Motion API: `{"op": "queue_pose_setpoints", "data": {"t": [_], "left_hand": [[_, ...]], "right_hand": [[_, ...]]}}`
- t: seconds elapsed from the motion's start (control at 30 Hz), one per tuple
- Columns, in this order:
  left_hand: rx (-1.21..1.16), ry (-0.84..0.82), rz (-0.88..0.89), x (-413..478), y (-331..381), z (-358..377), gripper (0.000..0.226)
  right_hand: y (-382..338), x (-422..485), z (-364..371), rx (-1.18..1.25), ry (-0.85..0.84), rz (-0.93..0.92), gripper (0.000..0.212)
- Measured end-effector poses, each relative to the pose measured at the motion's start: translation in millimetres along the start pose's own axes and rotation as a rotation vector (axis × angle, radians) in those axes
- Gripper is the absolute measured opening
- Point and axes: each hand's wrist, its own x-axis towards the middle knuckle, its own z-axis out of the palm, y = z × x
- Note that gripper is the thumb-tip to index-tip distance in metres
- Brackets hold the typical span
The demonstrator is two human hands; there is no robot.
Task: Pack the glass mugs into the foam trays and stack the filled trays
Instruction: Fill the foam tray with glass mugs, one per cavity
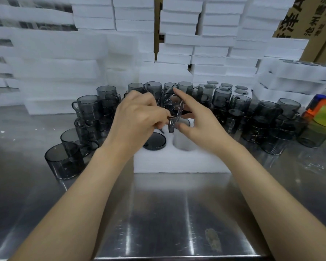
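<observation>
A smoky grey, see-through glass mug (170, 107), the same tint as the grey mugs (88, 106) around it. Plain white foam tray (181, 162) and white foam stacks (179, 23). Silvery steel table (158, 213) with streaky reflections. Brown cardboard box (309, 19) printed in black. An orange, blue and yellow-green object (324, 113).

Bright, even light from above; shadows are faint. The steel surface (167, 213) carries streaky glare and a pale reflection of the foam tray (177, 162). The left hand (137, 113), right hand (198, 123) and the mug (170, 107) between them look slightly smeared. Foam stacks (45, 53) bow at the edges.
</observation>
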Motion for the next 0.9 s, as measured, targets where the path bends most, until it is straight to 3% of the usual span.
{"op": "queue_pose_setpoints", "data": {"t": [0.2,0.33,0.43,0.57,0.73,0.9], "left_hand": [[-0.029,0.001,-0.064,0,1,3,0.015],[-0.158,-0.01,-0.261,0,-1,3,0.043],[-0.216,-0.057,-0.38,-1,-3,4,0.044],[-0.225,-0.139,-0.348,-1,1,5,0.035],[-0.23,-0.126,-0.318,-2,4,6,0.031],[-0.249,-0.117,-0.424,-1,16,7,0.03]], "right_hand": [[2,1,-1,0.055,0.102,-0.018,0.058],[4,1,-2,-0.002,0.111,-0.081,0.076],[5,1,-2,-0.02,0.115,-0.088,0.065],[5,2,-1,-0.082,0.18,-0.141,0.055],[5,1,0,-0.124,0.217,-0.144,0.055],[0,-1,1,-0.127,0.205,-0.143,0.054]]}}
